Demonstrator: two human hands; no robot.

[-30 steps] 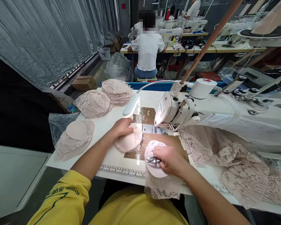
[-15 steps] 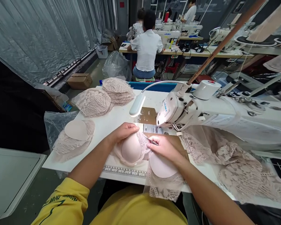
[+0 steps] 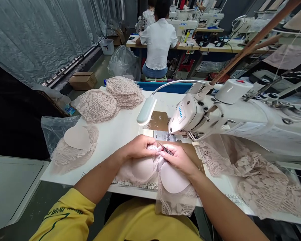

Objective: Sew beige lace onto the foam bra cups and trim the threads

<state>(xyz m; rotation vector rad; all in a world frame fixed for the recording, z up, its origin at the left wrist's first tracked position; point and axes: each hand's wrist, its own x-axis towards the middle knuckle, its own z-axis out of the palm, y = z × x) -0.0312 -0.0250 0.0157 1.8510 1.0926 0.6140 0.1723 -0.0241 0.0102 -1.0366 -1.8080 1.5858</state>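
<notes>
1. Head view, left hand: the left hand (image 3: 140, 147) is curled. Its fingertips pinch the top edge of a lace piece (image 3: 177, 204) that lies on the white surface (image 3: 115, 130) right in front of the person.
2. Right hand: the right hand (image 3: 180, 160) grips small metal snips (image 3: 165, 149) between thumb and fingers. The tips of the snips point up and left toward the left fingertips, and the two hands almost touch.
3. Two pale padded cups sit side by side in the lace piece. The left cup (image 3: 142, 169) is just below the left hand and the right cup (image 3: 173, 182) just below the right hand. The lace's lower edge hangs over the front of the surface, past a printed ruler (image 3: 132, 185).
4. A white sewing machine (image 3: 203, 113) stands just behind the hands. A lamp (image 3: 145, 110) on a bendy neck hangs over the surface behind the left hand.
5. At the left edge lies a spare cup (image 3: 77, 138) on more lace. Two lace stacks (image 3: 96, 105) sit at the far left corner. A lace heap (image 3: 253, 180) lies to the right, under the machine's arm.
6. Beyond, a person in a white shirt (image 3: 158, 40) sits with their back turned at another bench. A cardboard box (image 3: 82, 80) and a plastic bag (image 3: 124, 63) are on the floor beside a grey curtain (image 3: 40, 36).
</notes>
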